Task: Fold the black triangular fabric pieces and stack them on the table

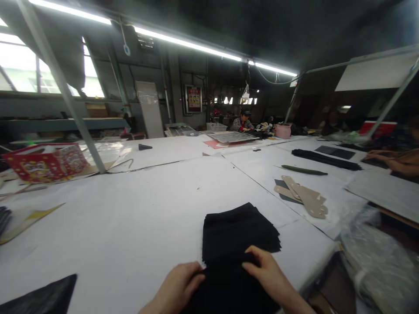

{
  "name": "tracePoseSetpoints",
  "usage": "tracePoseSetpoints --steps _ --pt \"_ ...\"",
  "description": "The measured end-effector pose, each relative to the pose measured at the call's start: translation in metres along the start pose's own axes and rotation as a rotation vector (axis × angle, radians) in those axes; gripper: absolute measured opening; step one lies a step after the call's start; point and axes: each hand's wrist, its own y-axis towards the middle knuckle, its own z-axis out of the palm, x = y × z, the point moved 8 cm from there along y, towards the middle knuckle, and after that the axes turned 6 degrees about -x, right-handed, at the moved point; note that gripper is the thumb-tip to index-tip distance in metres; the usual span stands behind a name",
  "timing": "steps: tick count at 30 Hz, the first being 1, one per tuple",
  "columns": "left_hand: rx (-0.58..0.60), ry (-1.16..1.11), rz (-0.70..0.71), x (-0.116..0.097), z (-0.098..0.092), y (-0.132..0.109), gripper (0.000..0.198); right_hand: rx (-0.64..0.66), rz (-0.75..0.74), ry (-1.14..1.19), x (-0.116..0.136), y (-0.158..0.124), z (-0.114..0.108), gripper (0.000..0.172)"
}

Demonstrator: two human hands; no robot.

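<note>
A stack of black fabric pieces (pixel 238 226) lies on the white tabletop (pixel 140 218) in front of me, its right edges slightly fanned. Nearer to me is another black fabric piece (pixel 229 288), which overlaps the stack's near edge. My left hand (pixel 183 283) pinches this nearer piece at its left corner, thumb against fingers. On its upper right edge, my right hand (pixel 266 272) has thumb and bent fingers closed on the cloth. The fabric's lower part runs out of the frame, and black on black hides where one piece ends.
Beige templates (pixel 303 196), a green cucumber-like object (pixel 304 170) and a long black fabric bundle (pixel 327 159) lie to the right. A metal post (pixel 65 96) and red box (pixel 46 161) stand left. Other people sit at the far side and right edge.
</note>
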Motion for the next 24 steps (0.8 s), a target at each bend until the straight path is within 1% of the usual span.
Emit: tracePoseSetpoints --steps 2,3,5,7,9,10,11,13,14,16,17,18,20,21,22,24 --pt "-0.078 -0.027 0.053 -0.015 -0.006 0.036 0.021 -0.028 -0.016 -0.018 0.000 0.029 -0.032 0.011" --pt "-0.143 -0.014 0.071 -0.022 -0.011 0.054 0.020 -0.051 -0.029 -0.070 0.000 0.046 -0.047 0.015" --pt "-0.287 0.051 0.113 -0.036 -0.021 0.086 0.016 -0.130 -0.061 -0.254 0.000 0.080 -0.073 0.023" --pt "-0.398 0.131 0.151 -0.047 -0.026 0.112 0.012 -0.231 -0.087 -0.447 0.001 0.110 -0.090 0.030" --pt "-0.436 0.177 0.155 -0.050 -0.022 0.131 0.005 -0.332 -0.098 -0.562 0.002 0.130 -0.096 0.037" --pt "-0.439 0.187 0.144 -0.048 -0.019 0.139 0.002 -0.377 -0.101 -0.585 0.001 0.136 -0.095 0.042" --pt "-0.437 0.191 0.128 -0.045 -0.016 0.145 0.002 -0.422 -0.124 -0.620 0.001 0.138 -0.091 0.046" --pt "-0.428 0.184 0.108 -0.038 -0.009 0.155 0.005 -0.468 -0.251 -0.743 0.005 0.137 -0.071 0.052" --pt "-0.424 0.176 0.103 -0.034 -0.007 0.158 0.007 -0.451 -0.341 -0.825 0.005 0.134 -0.056 0.053" --pt "-0.419 0.152 0.098 -0.029 -0.005 0.163 0.009 -0.359 -0.493 -0.992 -0.001 0.128 -0.024 0.052" --pt "-0.421 0.137 0.094 -0.028 -0.006 0.164 0.012 -0.309 -0.523 -1.056 -0.008 0.126 -0.012 0.053" --pt "-0.425 0.122 0.090 -0.027 -0.008 0.163 0.016 -0.267 -0.518 -1.093 -0.017 0.126 -0.004 0.054" --pt "-0.443 0.100 0.077 -0.027 -0.017 0.153 0.027 -0.208 -0.498 -1.123 -0.032 0.127 0.001 0.055" --pt "-0.452 0.094 0.076 -0.026 -0.024 0.143 0.033 -0.179 -0.506 -1.118 -0.036 0.129 0.002 0.055" --pt "-0.461 0.088 0.082 -0.025 -0.031 0.129 0.036 -0.151 -0.529 -1.098 -0.038 0.130 0.002 0.056" --pt "-0.482 0.090 0.091 -0.017 -0.049 0.090 0.035 -0.183 -0.535 -1.012 -0.037 0.135 -0.008 0.061"
